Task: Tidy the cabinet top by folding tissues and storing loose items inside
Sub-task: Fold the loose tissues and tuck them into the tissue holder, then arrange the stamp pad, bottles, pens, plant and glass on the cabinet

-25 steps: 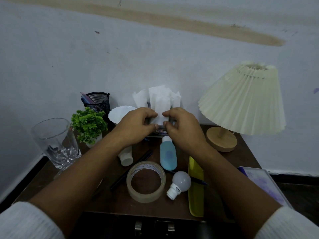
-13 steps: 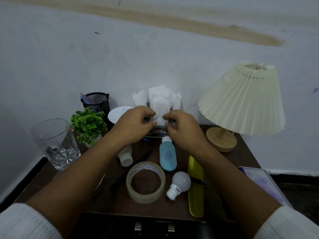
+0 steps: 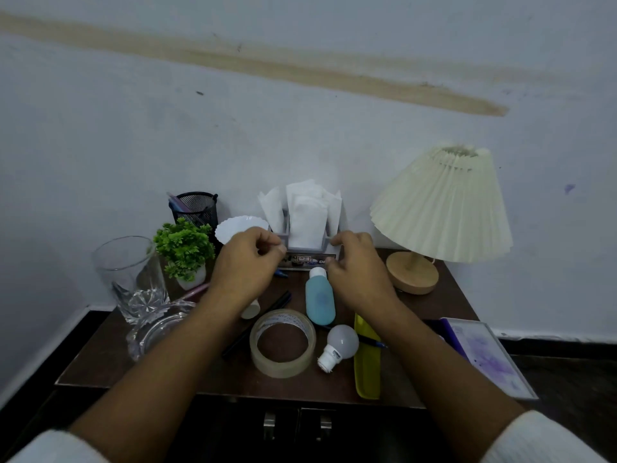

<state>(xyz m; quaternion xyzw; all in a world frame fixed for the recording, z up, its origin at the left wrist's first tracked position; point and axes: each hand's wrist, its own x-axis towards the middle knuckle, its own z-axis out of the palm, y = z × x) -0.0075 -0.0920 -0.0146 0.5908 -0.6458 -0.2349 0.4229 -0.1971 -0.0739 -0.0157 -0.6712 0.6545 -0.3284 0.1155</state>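
While the tissues (image 3: 307, 217) stand upright in their holder (image 3: 302, 259) at the centre of the frame, my left hand (image 3: 248, 262) and right hand (image 3: 359, 265) sit curled either side, apart; whether they pinch anything I cannot tell. They look thin, limp and easily torn, so I would take them by the top edges.

Person is wearing white knit sleeves.
The left sleeve (image 3: 50, 446) is showing at 7 o'clock and the right sleeve (image 3: 541, 439) at 5 o'clock. Both are looking soft and finely ribbed, with the ribbing reading more clearly on the right cuff. Past the cuffs the forearms are running bare to the left hand (image 3: 248, 262) and the right hand (image 3: 359, 265).
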